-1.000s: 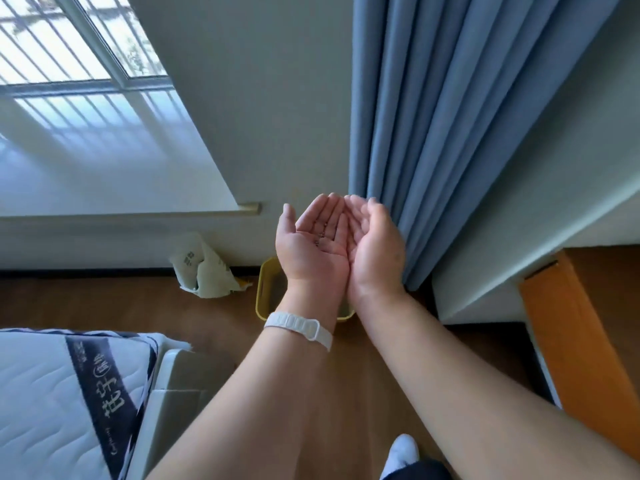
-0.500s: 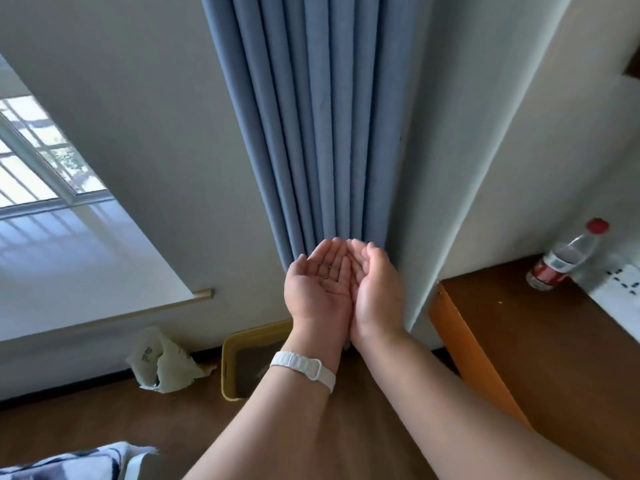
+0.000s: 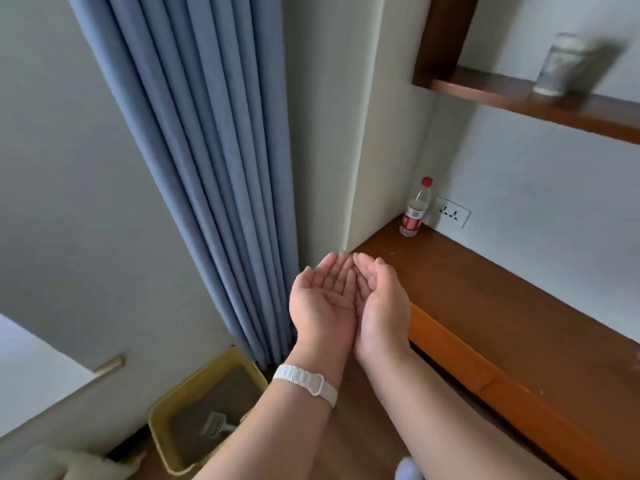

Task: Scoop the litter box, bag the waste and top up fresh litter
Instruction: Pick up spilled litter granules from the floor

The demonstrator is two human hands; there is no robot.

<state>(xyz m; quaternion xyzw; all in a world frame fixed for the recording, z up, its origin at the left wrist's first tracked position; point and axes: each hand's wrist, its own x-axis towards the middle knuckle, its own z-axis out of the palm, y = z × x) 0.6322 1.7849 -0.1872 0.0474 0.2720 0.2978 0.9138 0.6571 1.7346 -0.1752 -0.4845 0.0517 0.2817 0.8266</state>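
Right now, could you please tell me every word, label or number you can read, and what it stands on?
Nothing can be read here.
The bottle has a red label: print too small to read.
The jar on the shelf: blurred, unreadable.
The bag: blurred, no print shows.
The socket: no lettering shows.

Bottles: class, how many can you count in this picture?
1. The bottle stands on the desk in the corner, beside the socket. A blurred container on the shelf may be another.
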